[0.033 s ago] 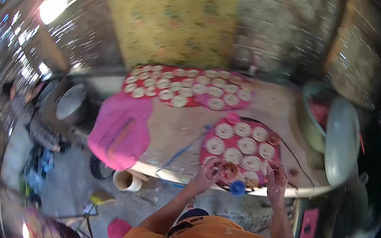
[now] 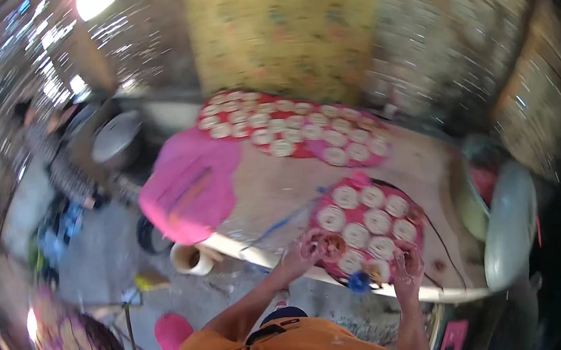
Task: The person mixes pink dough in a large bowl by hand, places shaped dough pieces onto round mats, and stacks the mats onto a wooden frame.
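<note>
A round pink tray (image 2: 415,213) lies on the near part of a wooden table (image 2: 275,189) and holds several white round discs (image 2: 356,234). My left hand (image 2: 301,250) is at the tray's near-left rim, with its fingers curled on a brownish disc (image 2: 333,243). At the tray's near-right rim my right hand (image 2: 407,264) rests over the discs, but blur hides its grip. A small blue object (image 2: 358,282) sits at the table edge between my hands.
A long red and pink cloth (image 2: 305,150) with several more white discs lies at the back of the table. A pink cloth (image 2: 188,185) hangs off its left end. On the floor are a pale cup (image 2: 190,258) and a metal pot (image 2: 117,135). A pale green object (image 2: 508,225) stands at the right.
</note>
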